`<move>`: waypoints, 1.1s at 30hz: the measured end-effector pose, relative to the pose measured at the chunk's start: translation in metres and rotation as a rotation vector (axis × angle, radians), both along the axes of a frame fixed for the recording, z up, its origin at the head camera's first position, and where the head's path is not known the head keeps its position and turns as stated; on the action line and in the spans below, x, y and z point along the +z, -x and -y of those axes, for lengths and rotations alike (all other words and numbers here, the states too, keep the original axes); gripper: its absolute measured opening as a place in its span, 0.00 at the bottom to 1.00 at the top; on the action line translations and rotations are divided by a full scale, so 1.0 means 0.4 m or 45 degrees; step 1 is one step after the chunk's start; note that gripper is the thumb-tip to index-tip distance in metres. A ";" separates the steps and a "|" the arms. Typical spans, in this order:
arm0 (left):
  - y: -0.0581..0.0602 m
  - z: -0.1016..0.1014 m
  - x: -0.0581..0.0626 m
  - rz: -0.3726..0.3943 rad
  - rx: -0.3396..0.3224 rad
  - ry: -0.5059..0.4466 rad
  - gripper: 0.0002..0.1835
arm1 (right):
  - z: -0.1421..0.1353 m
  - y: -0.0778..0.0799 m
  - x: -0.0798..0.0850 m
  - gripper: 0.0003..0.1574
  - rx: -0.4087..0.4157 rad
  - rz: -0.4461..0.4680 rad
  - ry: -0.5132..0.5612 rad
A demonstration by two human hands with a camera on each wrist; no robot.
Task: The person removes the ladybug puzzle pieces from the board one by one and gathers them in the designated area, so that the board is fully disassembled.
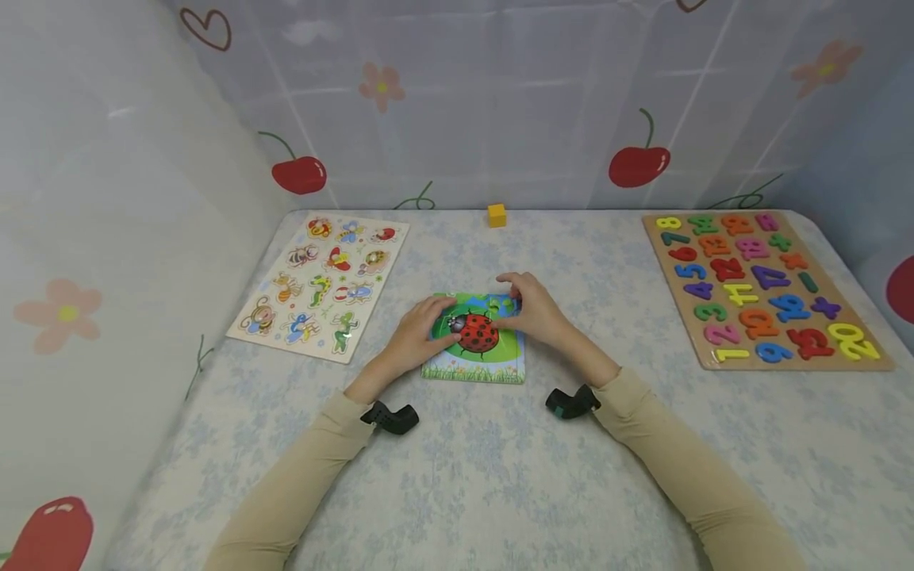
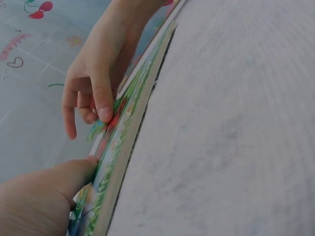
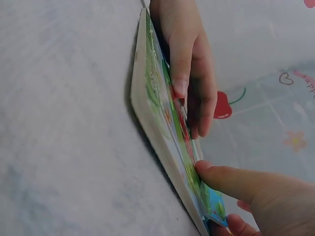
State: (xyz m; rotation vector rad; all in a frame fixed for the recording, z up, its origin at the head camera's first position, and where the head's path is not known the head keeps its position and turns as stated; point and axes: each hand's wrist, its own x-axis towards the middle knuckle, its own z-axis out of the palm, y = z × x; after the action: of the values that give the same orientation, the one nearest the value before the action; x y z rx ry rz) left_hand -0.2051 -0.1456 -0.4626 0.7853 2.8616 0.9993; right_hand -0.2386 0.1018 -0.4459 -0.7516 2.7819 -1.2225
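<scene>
A square ladybug jigsaw puzzle (image 1: 474, 373) lies flat on the table in front of the person, a red spotted ladybug on green at its middle. My left hand (image 1: 416, 337) rests over its left side, thumb on the ladybug and the other fingers extended toward the upper left corner. At the upper right, my right hand (image 1: 537, 311) pinches a blue and green puzzle piece (image 3: 216, 205). In the right wrist view that piece tilts up from the board, the thumb on its near side and the fingers partly hidden behind it.
To the left lies a white insect peg board (image 1: 324, 301). A wooden number board (image 1: 689, 317) with colourful digits is at the right. One small yellow cube (image 1: 496, 216) sits at the table's back edge, before a patterned curtain (image 1: 500, 103).
</scene>
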 end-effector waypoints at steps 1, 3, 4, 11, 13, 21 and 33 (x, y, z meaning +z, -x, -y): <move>0.000 0.000 0.000 -0.002 0.001 -0.002 0.32 | -0.001 0.001 0.000 0.46 0.001 0.018 0.016; 0.000 0.001 0.000 -0.003 0.002 -0.003 0.32 | -0.005 0.003 -0.002 0.44 0.000 0.069 0.064; 0.000 0.000 0.000 -0.003 0.001 -0.002 0.32 | -0.009 0.005 -0.002 0.42 -0.007 0.095 0.095; -0.002 0.000 0.004 0.000 -0.008 0.004 0.32 | -0.027 0.018 -0.006 0.31 -0.131 0.304 0.376; -0.002 0.000 0.005 -0.002 -0.008 0.004 0.33 | -0.029 0.021 -0.006 0.29 -0.184 0.340 0.404; 0.000 0.001 0.006 0.010 -0.006 0.017 0.33 | -0.028 0.028 -0.004 0.30 -0.297 0.446 0.512; 0.001 0.002 0.003 -0.020 -0.049 0.014 0.26 | -0.032 0.021 -0.004 0.33 -0.243 0.423 0.527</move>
State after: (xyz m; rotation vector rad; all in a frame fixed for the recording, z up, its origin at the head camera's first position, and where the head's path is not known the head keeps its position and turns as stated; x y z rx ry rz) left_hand -0.2054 -0.1463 -0.4616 0.8475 2.8512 0.9770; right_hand -0.2469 0.1148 -0.4475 -0.2540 2.4001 -1.7997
